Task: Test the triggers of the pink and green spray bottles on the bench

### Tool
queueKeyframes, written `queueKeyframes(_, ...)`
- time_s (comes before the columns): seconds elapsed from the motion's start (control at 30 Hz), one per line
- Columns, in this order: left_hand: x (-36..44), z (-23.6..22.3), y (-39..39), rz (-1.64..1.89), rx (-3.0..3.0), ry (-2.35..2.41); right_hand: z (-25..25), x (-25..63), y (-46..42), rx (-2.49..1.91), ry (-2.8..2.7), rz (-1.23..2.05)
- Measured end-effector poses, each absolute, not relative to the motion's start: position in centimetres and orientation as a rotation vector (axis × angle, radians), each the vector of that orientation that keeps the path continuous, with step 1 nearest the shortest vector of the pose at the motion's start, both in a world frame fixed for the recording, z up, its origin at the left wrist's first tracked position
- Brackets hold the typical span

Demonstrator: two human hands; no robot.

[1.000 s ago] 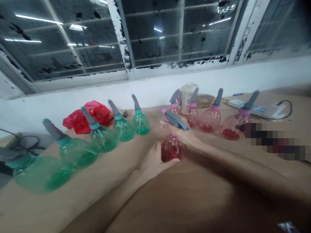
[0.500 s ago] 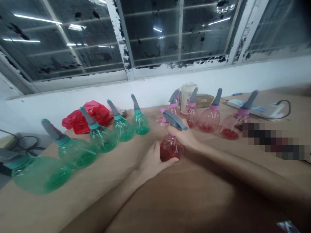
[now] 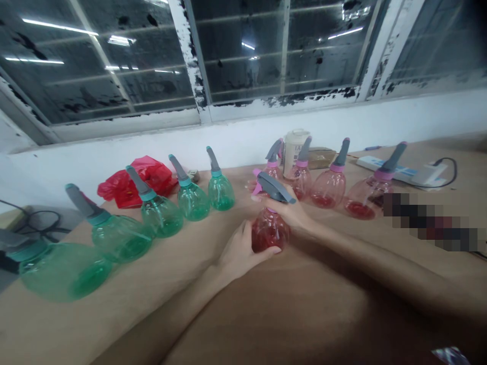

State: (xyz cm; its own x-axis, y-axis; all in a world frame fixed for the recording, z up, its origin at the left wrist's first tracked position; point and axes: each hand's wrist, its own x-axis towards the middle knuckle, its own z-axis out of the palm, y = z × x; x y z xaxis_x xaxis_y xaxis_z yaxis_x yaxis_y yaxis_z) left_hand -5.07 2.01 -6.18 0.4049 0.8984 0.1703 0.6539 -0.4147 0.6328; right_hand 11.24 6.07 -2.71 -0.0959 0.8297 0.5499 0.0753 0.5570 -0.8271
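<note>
A spray bottle (image 3: 271, 234) of clear pinkish plastic, with red liquid inside and a grey and pink trigger head, stands upright on the table in front of me. My left hand (image 3: 243, 251) wraps around its lower body, the thumb across the near side. Up at the neck, just under the spray head, my right hand (image 3: 287, 209) grips the same bottle; some of its fingers are hidden behind it. Close behind stand several similar pink spray bottles (image 3: 327, 187) in a row running to the right.
Several green spray bottles (image 3: 162, 218) form a slanting row on the left of the wooden table (image 3: 289, 314). Behind them lies a red plastic bag (image 3: 140, 180). A paper cup (image 3: 296, 152), a power strip (image 3: 403, 172) and a blurred-out dark object (image 3: 429, 223) are at the right.
Hardly anything differs. Both hands keep the same hold on the bottle, and the whole view has shifted very slightly.
</note>
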Motion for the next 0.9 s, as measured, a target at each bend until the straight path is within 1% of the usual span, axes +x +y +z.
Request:
queueKeyframes(0.5, -5.08, -5.92, 1.72, 0.697, 2.207, 1.314, -2.01, 11.12, 5.93, -0.904, -1.561, 0.707)
queueKeyframes(0.63, -5.01, -5.64, 1.72, 0.679, 2.212, 1.333, -1.86, 10.94, 6.02, -0.899, -1.570, 0.737)
queueKeyframes(0.77, -4.95, -5.51, 1.74, 0.662, 2.224, 1.347, -1.87, 10.88, 6.05, -0.781, -1.558, 0.811)
queueKeyframes(0.9, -4.92, -5.58, 1.71, 0.657, 2.213, 1.354, -2.48, 11.13, 6.20, -0.843, -1.556, 0.790)
